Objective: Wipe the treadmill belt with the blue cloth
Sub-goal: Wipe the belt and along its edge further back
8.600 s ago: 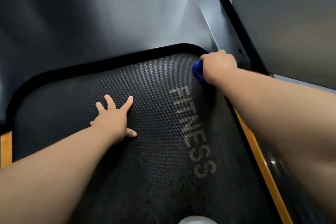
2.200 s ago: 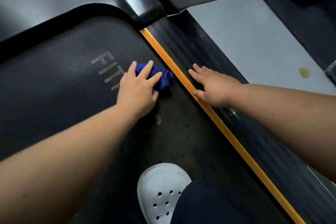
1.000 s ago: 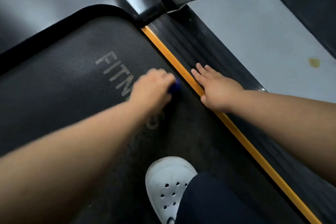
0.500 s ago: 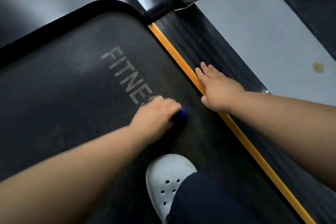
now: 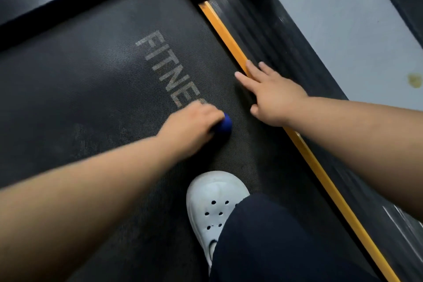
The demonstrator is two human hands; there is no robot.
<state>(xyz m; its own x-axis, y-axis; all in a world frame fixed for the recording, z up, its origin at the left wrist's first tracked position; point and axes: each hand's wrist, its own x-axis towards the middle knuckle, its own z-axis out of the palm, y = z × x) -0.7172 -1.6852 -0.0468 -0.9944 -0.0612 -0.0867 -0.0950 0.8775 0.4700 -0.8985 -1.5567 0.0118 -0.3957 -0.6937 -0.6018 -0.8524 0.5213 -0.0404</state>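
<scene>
- The belt (image 5: 91, 98) is filling most of what I'm looking at, dark and mesh-textured, with pale lettering (image 5: 164, 68) running along it. The patch nearer the person is looking duller and smudged, so I'd guess the wiping is heading there.
- The grey floor (image 5: 343, 18) is lying beyond the treadmill on the right.
- The ribbed black rail (image 5: 263, 36) is running along the belt's right edge, with an orange strip (image 5: 226, 32) lying between the two.
- A dark trouser leg (image 5: 274, 236) and a white clog (image 5: 212, 201) are standing on the belt near that edge. The person is evidently crouching on the machine to get low enough to scrub.
- The right hand (image 5: 272, 98) is lying flat and open, fingers straight, across the strip. It is holding nothing and seems to be propping up the leaning body.
- The left hand (image 5: 192, 126) is curling over the cloth (image 5: 224, 125), gripping it in a bunch and covering the end of the lettering. A wad like that is probably letting it press harder.
- The cloth is showing only as a small blue knob at the left hand's right side, sitting on the belt between the lettering and the clog, near the right hand but apart from it.
</scene>
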